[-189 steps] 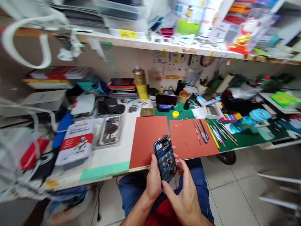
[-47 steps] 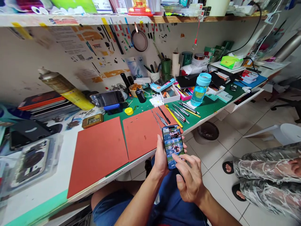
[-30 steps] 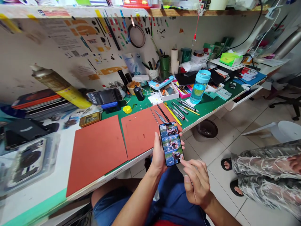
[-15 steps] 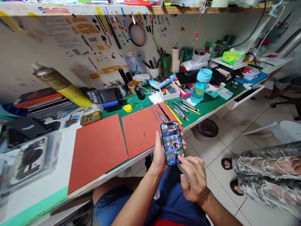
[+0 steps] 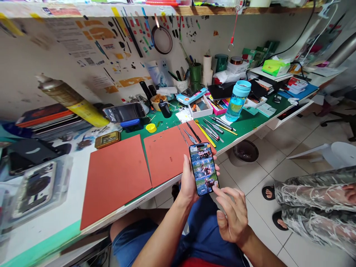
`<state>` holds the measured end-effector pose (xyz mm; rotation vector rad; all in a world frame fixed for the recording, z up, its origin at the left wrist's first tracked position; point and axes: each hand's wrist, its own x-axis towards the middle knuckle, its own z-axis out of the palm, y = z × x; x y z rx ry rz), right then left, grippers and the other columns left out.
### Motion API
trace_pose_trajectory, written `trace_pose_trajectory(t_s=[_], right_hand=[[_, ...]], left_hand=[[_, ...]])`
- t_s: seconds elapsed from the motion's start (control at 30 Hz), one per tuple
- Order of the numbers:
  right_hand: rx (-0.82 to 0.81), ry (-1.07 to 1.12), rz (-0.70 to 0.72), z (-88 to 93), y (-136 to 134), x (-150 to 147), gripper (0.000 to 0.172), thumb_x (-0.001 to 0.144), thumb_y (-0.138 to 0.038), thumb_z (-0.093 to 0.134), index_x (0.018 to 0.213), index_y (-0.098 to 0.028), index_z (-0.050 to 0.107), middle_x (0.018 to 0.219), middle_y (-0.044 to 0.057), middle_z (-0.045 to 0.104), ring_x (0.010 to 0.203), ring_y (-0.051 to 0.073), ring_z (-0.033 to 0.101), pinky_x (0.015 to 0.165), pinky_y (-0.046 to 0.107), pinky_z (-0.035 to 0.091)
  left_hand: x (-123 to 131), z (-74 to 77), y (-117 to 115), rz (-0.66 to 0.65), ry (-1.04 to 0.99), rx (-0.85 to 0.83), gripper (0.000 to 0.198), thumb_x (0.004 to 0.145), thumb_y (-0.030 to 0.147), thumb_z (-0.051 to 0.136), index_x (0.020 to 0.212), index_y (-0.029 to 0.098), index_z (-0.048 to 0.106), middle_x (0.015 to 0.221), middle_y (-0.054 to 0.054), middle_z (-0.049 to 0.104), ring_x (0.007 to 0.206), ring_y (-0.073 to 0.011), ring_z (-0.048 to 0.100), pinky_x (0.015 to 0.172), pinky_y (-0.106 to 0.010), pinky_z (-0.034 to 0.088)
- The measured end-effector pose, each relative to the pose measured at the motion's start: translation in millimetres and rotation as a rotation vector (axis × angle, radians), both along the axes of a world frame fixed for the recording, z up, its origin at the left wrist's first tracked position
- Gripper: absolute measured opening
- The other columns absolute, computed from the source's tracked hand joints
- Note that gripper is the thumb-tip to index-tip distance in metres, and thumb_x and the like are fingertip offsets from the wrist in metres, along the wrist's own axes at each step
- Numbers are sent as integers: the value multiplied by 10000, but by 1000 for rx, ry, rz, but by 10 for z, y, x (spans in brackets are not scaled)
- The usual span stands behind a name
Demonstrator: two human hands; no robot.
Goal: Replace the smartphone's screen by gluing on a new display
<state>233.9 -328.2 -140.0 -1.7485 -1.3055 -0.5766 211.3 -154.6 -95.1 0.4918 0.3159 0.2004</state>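
A smartphone (image 5: 204, 168) is held upright over my lap, just past the bench's front edge. Its lit screen shows a number keypad over a photo. My left hand (image 5: 190, 181) wraps round it from behind, thumb along the left side and fingertips showing at the right. My right hand (image 5: 232, 213) is beside the phone's lower right corner, fingers apart and slightly bent, holding nothing; the index fingertip is close to the screen's edge, and whether it touches I cannot tell. Beyond the phone lie tweezers (image 5: 190, 136) and a black pen-like tool (image 5: 194, 132).
Two reddish-brown mats (image 5: 118, 178) cover the near bench. Screwdrivers (image 5: 213, 129), a blue water bottle (image 5: 237, 102) and a propped phone (image 5: 125, 112) stand or lie behind. A spray can (image 5: 75, 100) leans at left. At right are a bin (image 5: 244, 152) and another person's legs (image 5: 314, 207).
My right hand has drawn slightly right and away from the screen's lower part. The left hand and the phone have hardly moved.
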Motion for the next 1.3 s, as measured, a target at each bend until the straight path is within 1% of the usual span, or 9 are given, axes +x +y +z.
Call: trace_pose_trajectory(t_s=[0.07,0.2,0.47,0.73,0.87,1.0,1.1,1.17,1.3], right_hand=[[-3,-11,7,38,31,6,279,976,-165,502,1212,-130,645,1285,171,767,1140,305,660,942,483,498],[-23,-27,9,97,128,22,283,1021,-219,480,1237,-134,642,1296,156,766,1169,306,652,956,474,491],[-15,-29,4,135,224,56,317,1079,-263,434,1254,-89,632,1322,185,745,1200,312,616,979,472,481],[-112,-31,-39,312,437,140,421,1111,-405,398,1322,-104,603,1435,177,695,1353,340,555,1077,496,438],[-88,-23,-35,334,421,149,386,1104,-369,421,1312,-107,614,1411,180,709,1339,335,577,1054,502,449],[56,38,-40,217,249,81,261,1024,-176,588,1275,-114,626,1298,188,750,1193,295,664,988,474,524],[109,174,-77,58,85,-20,245,951,-25,661,1156,-159,649,1004,92,777,926,200,707,875,370,571],[88,245,-95,-44,-6,-93,167,972,-28,648,1047,-177,647,827,28,715,758,152,675,785,307,569],[9,336,-104,-169,-100,-214,83,1031,-109,611,1005,-182,642,761,-2,675,614,110,630,646,243,538]], left_hand=[[3,8,-6,-8,2,1,932,1011,827,284,1343,56,690,1022,-216,794,824,-290,780,594,-328,598],[11,0,-12,11,-13,25,922,1024,809,270,1353,55,686,1027,-211,795,831,-274,781,679,-328,605],[-9,-12,-47,36,37,33,896,991,830,392,1402,81,665,1027,-194,805,892,-310,794,810,-405,632],[26,-74,-106,136,67,91,790,1003,757,504,1461,127,636,1166,-166,809,1014,-312,792,973,-430,596],[22,-76,-112,130,64,86,799,1001,762,504,1451,117,645,1173,-173,806,1019,-319,790,962,-427,599],[-7,-47,-87,22,35,68,896,993,824,402,1404,72,665,1085,-207,805,932,-326,793,849,-424,624],[-26,-33,-43,-12,48,73,920,1000,832,343,1405,67,657,1036,-209,801,871,-315,791,775,-410,627],[-34,-37,-9,-9,52,68,918,1004,828,329,1403,68,656,1017,-204,800,846,-305,788,757,-400,624],[-47,-58,41,-24,12,56,932,996,838,330,1372,60,679,1023,-210,797,848,-307,785,766,-397,618]])
